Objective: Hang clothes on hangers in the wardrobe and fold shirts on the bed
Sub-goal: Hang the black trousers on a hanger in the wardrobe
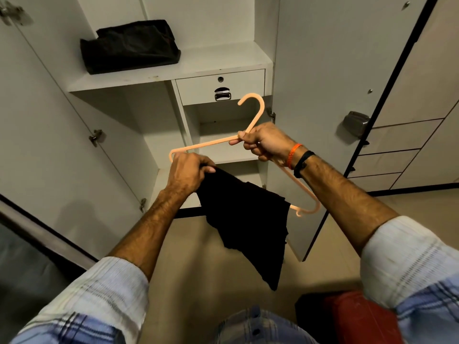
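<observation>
We grip the peach hanger (pixel 253 112) at its neck with our right hand (pixel 263 145); our left hand (pixel 188 172) clutches the black garment (pixel 248 219), hiding the hanger's left end, before the open wardrobe (pixel 169 75).

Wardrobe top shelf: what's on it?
A dark folded bundle sits on the shelf, left of centre. The rest of the shelf's visible surface shows nothing else. What the bundle is, and anything behind it, can't be seen.
</observation>
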Available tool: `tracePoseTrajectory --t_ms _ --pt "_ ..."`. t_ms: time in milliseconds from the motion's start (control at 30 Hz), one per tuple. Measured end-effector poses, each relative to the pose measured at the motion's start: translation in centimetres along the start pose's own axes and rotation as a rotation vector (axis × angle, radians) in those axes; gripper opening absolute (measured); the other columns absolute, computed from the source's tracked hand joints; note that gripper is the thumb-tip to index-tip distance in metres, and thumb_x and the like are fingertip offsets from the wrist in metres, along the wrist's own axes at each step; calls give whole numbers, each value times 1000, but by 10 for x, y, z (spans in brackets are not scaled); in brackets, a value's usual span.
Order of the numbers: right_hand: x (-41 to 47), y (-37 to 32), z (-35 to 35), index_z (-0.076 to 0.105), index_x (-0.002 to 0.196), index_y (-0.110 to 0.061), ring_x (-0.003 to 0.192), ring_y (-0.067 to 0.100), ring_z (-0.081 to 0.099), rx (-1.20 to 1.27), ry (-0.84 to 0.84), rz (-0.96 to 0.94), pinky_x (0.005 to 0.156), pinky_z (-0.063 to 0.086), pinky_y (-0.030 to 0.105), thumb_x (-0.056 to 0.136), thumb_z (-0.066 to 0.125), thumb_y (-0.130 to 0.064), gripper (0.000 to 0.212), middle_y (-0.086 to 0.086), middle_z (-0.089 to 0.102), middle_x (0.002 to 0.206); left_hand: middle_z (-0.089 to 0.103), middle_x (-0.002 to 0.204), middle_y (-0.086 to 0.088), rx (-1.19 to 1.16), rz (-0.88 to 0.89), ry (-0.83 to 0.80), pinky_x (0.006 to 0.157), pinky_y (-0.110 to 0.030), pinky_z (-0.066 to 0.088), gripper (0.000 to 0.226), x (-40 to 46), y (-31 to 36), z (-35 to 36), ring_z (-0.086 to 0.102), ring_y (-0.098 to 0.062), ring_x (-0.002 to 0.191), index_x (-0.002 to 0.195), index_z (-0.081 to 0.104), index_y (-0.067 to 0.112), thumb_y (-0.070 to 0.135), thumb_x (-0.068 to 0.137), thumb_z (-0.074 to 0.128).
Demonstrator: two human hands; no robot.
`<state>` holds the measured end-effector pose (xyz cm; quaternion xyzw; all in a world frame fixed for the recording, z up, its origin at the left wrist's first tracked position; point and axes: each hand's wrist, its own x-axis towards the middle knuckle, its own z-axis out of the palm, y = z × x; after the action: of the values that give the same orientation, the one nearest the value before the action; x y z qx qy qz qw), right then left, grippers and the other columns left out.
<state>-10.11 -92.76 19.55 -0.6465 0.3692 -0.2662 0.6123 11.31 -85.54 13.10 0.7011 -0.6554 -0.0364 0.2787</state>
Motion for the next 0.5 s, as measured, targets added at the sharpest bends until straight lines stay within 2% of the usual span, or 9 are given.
tracePoseTrajectory --t_ms 100,133,233,267,333,367,433,500 --pt "2 -4 1 72 107 -2 46 8 23 9 -25 4 40 19 18 102 50 -21 29 -1 37 59 76 90 2 -1 41 246 88 -30 54 16 0 19 -1 67 -16 86 95 79 20 12 89 67" --pt "2 -6 0 72 106 -3 47 8 23 28 -30 2 41 19 19 103 49 -21 29 -1 36 60 76 92 1 59 67 269 88 -34 55 17 3 19 1 67 -18 88 98 78 21 13 89 66" --pt "4 -11 -2 73 105 -4 48 8 23 19 -39 -15 42 20 19 103 49 -21 29 -1 37 61 73 106 -5 326 -20 62 91 -39 56 32 14 14 5 68 -24 98 116 72 20 12 86 72" --pt "4 -11 0 73 105 -4 47 8 23 -2 -44 -22 42 20 19 103 49 -22 29 -1 37 60 73 107 -5 323 -77 -2 91 -39 56 31 18 11 6 68 -23 97 117 71 20 15 86 74" --pt "5 -8 2 73 106 -3 46 7 24 -34 -43 -26 40 20 19 102 50 -22 30 -2 37 59 73 99 -1 163 -154 -121 88 -37 55 20 22 12 1 66 -20 90 106 75 19 29 89 72" --pt "6 -7 3 73 106 -2 46 7 23 -44 -40 -29 40 20 19 102 50 -22 30 -2 36 59 72 94 1 66 -157 -205 87 -36 55 22 22 14 -2 65 -18 88 102 75 18 35 89 69" --pt "8 -6 4 73 107 -2 46 8 22 -54 -33 -35 41 18 20 102 51 -22 30 -2 36 58 72 95 2 -94 -110 -412 91 -36 53 27 18 21 -4 64 -14 91 102 75 18 40 88 69" --pt "10 -7 5 73 107 -1 47 9 21 -55 -32 -44 41 17 21 102 51 -22 31 -3 35 57 73 102 5 -149 -21 -539 97 -35 51 29 11 31 -2 64 -10 99 107 75 20 39 85 72"
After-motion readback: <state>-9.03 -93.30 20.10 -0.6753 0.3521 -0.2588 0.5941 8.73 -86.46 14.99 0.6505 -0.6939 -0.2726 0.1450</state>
